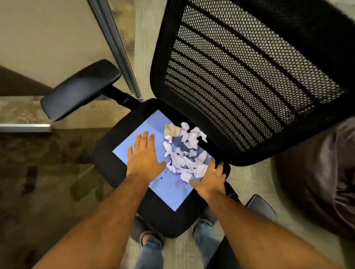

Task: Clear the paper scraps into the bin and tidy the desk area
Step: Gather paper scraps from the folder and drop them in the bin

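A pile of several crumpled white paper scraps (185,152), with one brown crumpled piece (172,130) at its far end, lies on a flat white sheet of paper (168,192). The sheet rests on the black seat (161,219) of an office chair. My left hand (144,155) lies flat on the sheet, fingers spread, just left of the pile. My right hand (211,178) sits at the sheet's right edge beside the pile, fingers apart and curled slightly over the seat edge; whether it grips the sheet is unclear.
The chair's black mesh backrest (251,71) rises behind the seat. Its left armrest (80,88) sticks out to the left, the right armrest (261,207) near my right forearm. A dark cushion-like mass (325,179) lies right. Carpet floor (43,189) and a partition frame (117,46) surround. No bin is visible.
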{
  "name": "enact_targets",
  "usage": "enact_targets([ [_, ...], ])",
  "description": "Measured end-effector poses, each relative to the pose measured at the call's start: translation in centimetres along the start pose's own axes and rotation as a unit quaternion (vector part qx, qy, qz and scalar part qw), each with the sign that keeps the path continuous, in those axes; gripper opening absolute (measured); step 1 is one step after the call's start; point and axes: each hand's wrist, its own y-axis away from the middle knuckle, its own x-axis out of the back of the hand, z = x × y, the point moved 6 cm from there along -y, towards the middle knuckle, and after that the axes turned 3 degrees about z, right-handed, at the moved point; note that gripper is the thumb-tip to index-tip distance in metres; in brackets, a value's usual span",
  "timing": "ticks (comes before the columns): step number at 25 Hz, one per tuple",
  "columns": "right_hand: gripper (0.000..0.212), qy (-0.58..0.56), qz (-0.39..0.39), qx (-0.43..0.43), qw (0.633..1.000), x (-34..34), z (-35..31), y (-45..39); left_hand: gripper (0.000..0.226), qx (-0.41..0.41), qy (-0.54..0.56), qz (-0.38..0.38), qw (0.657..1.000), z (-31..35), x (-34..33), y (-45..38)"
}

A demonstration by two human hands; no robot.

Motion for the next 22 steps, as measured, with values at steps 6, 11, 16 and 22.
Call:
enact_targets([
  [6, 0.158, 0.053, 0.007, -0.024, 0.998, -4.6, 1.9, -5.1, 0.133, -0.163, -0.108, -0.084, 0.977, 1.5, -6.1, -7.6],
  [11, 0.157, 0.068, 0.078, 0.105, 0.989, -6.3, 0.8, -6.1, 0.134, -0.218, -0.16, -0.109, 0.957, 2.4, -9.5, -9.8],
  [16, 0.159, 0.052, 0.119, 0.17, 0.977, -6.5, -1.1, -7.7, 0.114, -0.161, -0.107, -0.133, 0.972, 2.5, -10.8, -10.1],
  [22, 0.144, 0.127, 0.105, 0.256, 0.953, -7.7, -3.3, -8.4, 0.083, -0.144, -0.059, -0.054, 0.986, 1.4, -11.3, -8.2],
])
